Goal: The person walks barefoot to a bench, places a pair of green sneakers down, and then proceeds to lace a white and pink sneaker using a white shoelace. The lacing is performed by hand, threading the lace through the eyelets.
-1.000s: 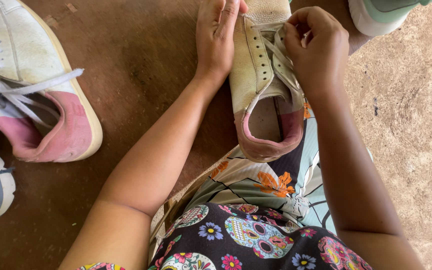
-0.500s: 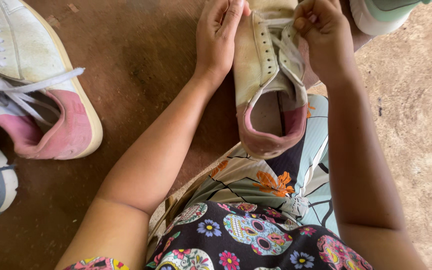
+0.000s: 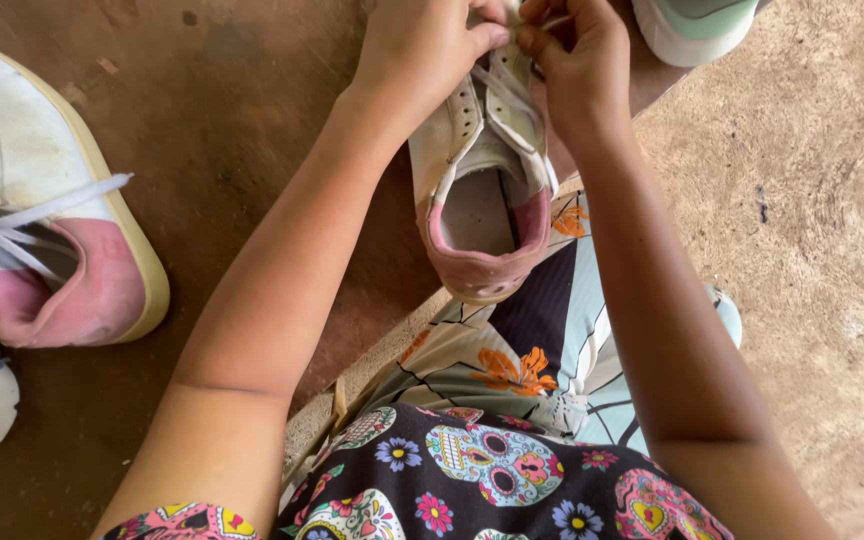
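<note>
Both hands have closed in together: left hand point(image 3: 422, 50) and right hand point(image 3: 572, 60) now pinch the lace point(image 3: 497, 85) at the sneaker's point(image 3: 482, 200) twelve o'clock end.

Bare earthen ground in daylight

A reddish-brown board surface point(image 3: 252, 110) lay to the left, scuffed and dusty, with small chips near its top edge. To the right spread pale, sandy dirt floor point(image 3: 822, 250), cracked and uneven. Soft, even daylight fell across both, without hard shadows.
</note>
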